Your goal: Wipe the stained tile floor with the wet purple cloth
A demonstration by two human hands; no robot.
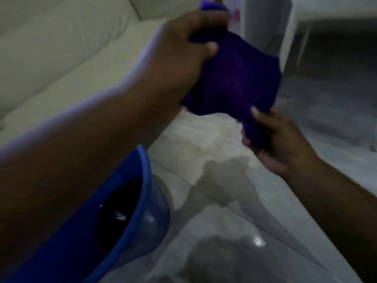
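Blue basin (114, 237) of water sits under my left forearm; a careless elbow could tip it. Both hands, left hand (183, 58) and right hand (273, 144), grip the purple cloth (234, 78) above the tile floor (224, 211); drips may spread stains.

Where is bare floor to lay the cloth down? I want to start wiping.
Bare tile floor lies between the blue basin and the right hand, under the purple cloth. Crowded on the left: basin and sofa.

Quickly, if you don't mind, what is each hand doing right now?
Left hand: closed on the upper part of the purple cloth, held above the floor.
Right hand: fingers closed on the cloth's lower corner.
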